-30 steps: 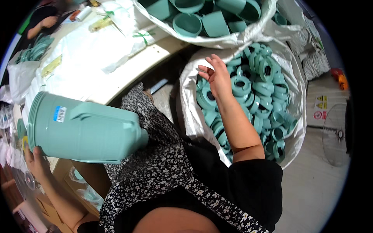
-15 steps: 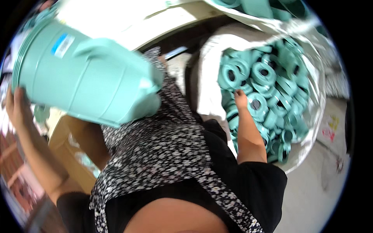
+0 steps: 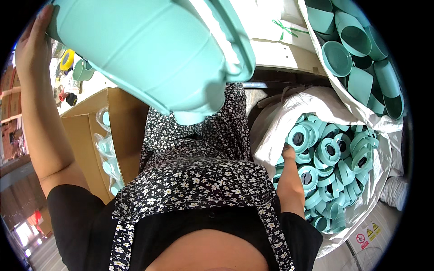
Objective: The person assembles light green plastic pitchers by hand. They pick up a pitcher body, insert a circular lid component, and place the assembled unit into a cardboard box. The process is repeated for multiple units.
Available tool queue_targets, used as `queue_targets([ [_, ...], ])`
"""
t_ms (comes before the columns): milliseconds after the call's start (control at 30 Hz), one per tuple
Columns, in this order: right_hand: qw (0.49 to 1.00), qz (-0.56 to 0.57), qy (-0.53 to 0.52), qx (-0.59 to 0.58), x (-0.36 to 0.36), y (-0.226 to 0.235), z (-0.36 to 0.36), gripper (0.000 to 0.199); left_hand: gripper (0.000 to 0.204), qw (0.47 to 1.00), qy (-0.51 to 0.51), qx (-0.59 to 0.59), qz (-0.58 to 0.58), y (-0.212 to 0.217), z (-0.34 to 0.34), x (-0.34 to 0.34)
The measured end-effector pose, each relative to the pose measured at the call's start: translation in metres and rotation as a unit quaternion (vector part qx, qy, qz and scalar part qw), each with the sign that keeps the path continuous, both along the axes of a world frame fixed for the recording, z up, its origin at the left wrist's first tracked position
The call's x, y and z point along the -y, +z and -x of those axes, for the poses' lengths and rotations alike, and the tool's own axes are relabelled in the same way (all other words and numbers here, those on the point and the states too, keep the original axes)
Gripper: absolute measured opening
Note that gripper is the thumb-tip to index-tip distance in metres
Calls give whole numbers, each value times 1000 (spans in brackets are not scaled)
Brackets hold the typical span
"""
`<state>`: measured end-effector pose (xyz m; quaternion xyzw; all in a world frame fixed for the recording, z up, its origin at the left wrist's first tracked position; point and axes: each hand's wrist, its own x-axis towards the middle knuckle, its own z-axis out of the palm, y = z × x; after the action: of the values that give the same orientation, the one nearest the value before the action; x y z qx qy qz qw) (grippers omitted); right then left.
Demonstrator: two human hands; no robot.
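A: Where is the large mint-green plastic bucket-shaped shell (image 3: 149,49) held?

B: High at the far left, tilted, gripped at its base by the left hand (image 3: 31,43).

A: And the right hand (image 3: 288,151)?

B: It is sunk among teal plastic rings (image 3: 334,153) in the white sack (image 3: 271,122) at the right; its grip cannot be told. A cardboard box (image 3: 90,135) stands left.

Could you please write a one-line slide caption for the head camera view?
Left hand holds up a large mint-green plastic bucket while the right hand reaches into a white sack of mint-green rings.
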<state>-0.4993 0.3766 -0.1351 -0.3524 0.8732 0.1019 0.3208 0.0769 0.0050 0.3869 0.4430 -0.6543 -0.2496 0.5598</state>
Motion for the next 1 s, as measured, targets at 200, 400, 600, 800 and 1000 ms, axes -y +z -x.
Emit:
queue_targets([
  [200, 990, 117, 42, -61, 12, 50, -31, 27, 33, 955, 146, 257, 27, -10, 1, -6],
  [400, 968, 232, 29, -89, 13, 101, -41, 44, 29, 913, -200, 349, -61, -61, 52, -36],
  [600, 976, 172, 54, -121, 58, 206, -34, 45, 28, 967, -215, -59, -119, -80, 46, -20],
  [800, 598, 616, -130, 497, 138, 403, -95, 46, 31, 968, -240, -71, -33, -105, 95, -58],
  [1000, 662, 423, -218, 579, 247, 411, -175, 55, 123, 923, -354, -52, -142, -88, 109, -78],
])
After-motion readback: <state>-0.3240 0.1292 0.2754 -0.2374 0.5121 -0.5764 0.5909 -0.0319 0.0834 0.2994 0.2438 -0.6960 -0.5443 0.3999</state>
